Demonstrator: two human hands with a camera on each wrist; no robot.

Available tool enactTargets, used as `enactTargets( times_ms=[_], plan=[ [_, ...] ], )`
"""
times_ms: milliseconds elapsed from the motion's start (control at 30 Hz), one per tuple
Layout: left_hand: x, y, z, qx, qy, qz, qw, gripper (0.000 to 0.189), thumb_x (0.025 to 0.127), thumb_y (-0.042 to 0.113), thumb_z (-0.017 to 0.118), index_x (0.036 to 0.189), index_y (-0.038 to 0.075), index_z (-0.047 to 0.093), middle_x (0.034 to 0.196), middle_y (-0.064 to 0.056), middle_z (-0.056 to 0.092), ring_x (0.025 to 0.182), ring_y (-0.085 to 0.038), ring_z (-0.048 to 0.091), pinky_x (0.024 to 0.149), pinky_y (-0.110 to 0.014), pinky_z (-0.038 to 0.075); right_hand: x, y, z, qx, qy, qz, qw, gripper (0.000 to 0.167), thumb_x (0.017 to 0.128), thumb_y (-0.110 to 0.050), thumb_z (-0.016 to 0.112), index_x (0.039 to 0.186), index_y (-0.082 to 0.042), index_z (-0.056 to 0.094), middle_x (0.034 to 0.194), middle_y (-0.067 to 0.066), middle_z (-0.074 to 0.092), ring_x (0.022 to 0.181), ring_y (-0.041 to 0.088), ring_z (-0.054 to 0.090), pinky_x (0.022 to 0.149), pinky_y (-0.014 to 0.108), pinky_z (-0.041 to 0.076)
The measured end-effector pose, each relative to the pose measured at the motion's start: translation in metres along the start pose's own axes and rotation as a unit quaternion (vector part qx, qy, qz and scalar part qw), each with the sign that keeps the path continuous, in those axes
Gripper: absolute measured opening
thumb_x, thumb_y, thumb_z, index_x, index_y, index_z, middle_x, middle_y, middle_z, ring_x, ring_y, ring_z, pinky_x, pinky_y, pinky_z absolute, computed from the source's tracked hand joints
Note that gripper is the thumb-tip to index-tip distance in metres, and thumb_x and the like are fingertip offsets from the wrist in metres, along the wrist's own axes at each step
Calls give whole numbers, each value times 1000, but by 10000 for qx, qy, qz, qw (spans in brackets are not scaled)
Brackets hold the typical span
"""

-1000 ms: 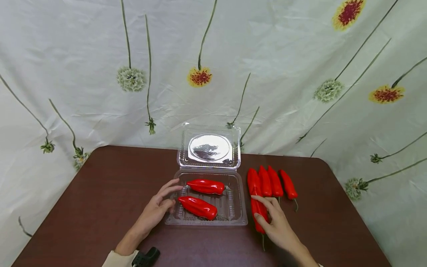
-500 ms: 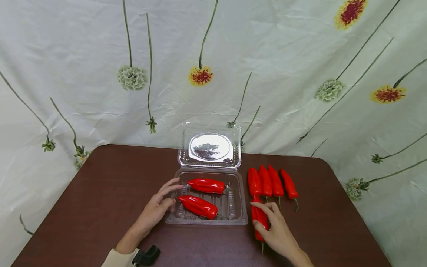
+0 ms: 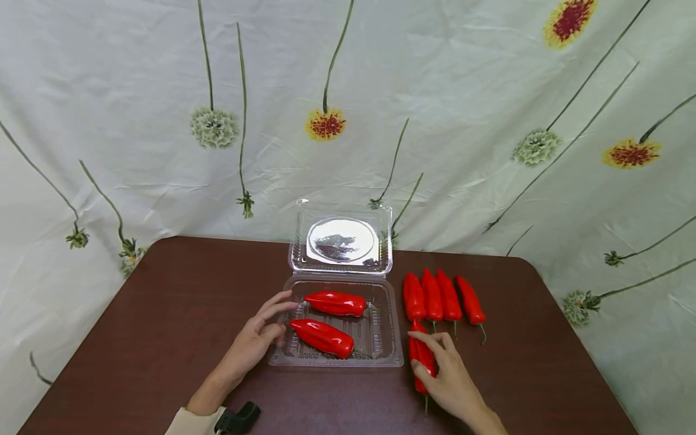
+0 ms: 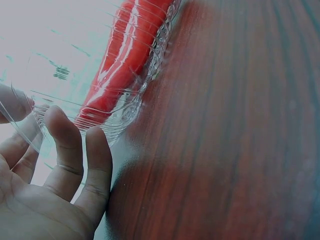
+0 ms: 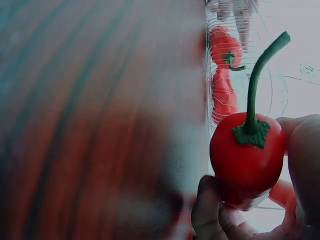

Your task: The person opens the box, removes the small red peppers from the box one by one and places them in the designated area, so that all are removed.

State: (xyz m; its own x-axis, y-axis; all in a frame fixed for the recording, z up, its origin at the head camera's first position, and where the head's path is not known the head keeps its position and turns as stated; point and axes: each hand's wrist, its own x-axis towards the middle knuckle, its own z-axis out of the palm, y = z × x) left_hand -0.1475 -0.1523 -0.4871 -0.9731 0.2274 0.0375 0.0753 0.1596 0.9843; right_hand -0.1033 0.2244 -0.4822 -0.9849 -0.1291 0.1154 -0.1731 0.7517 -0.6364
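Just to the right of the clear box (image 3: pixel 337 365), one red pepper (image 3: pixel 422 354) is held by the right hand (image 3: pixel 452 377), whose fingers pinch its sides, while the left hand (image 3: pixel 252 344) touches the box's left edge with fingers apart. It is probably light and firm, but the glossy skin may slip, so the thick body seems a safer hold than the thin stem (image 5: pixel 253 90).
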Motion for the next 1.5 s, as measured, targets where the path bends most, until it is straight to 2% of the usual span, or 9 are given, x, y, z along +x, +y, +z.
enactTargets(
  times_ms=[467, 733, 967, 1233, 1367, 1500],
  plan=[
    [0, -1, 0, -18, -50, 35, 10000, 42, 98, -3, 47, 138, 4, 55, 161, -5, 28, 69, -15, 53, 68, -23, 47, 0, 4, 2, -175, -242, -244, 9993, 50, 84, -10, 75, 132, -22, 64, 101, -6, 47, 80, 8, 46, 70, 23, 40],
    [0, -2, 0, -70, -67, 87, 9999, 42, 98, -4, 46, 138, 2, 55, 161, -6, 28, 68, -14, 54, 68, -23, 48, -1, 4, -1, -230, -307, -284, 9989, 47, 86, -16, 76, 131, -26, 64, 108, -3, 50, 86, 10, 48, 74, 25, 40],
    [0, -1, -1, -39, -78, 73, 9999, 42, 98, -4, 46, 139, 3, 55, 161, -6, 28, 68, -14, 53, 67, -23, 47, -2, 4, -3, -386, -130, -461, 9981, 45, 86, -21, 78, 129, -24, 66, 115, -3, 49, 94, 12, 50, 75, 26, 40],
    [-1, -1, -1, 8, -48, 71, 10000, 42, 98, -3, 46, 138, 3, 56, 161, -6, 28, 69, -14, 54, 68, -23, 47, 1, 1, -12, -524, 48, -717, 9960, 42, 87, -25, 77, 128, -24, 67, 117, -3, 50, 96, 13, 50, 76, 29, 43],
    [-1, -2, -1, 20, -29, 56, 10000, 41, 98, -3, 47, 137, 4, 56, 160, -5, 29, 69, -17, 54, 68, -23, 47, 6, -1, -16, -632, 196, -972, 9931, 41, 87, -22, 77, 127, -21, 68, 116, -4, 51, 105, 14, 49, 80, 34, 47],
    [0, -1, 0, 46, -16, 3, 10000, 41, 98, -3, 47, 137, 4, 57, 160, -4, 29, 69, -17, 54, 69, -23, 47, 11, -3, -19, -592, 165, -1150, 9915, 42, 85, -18, 78, 126, -17, 68, 116, -4, 53, 107, 12, 48, 81, 32, 47]
  ],
)
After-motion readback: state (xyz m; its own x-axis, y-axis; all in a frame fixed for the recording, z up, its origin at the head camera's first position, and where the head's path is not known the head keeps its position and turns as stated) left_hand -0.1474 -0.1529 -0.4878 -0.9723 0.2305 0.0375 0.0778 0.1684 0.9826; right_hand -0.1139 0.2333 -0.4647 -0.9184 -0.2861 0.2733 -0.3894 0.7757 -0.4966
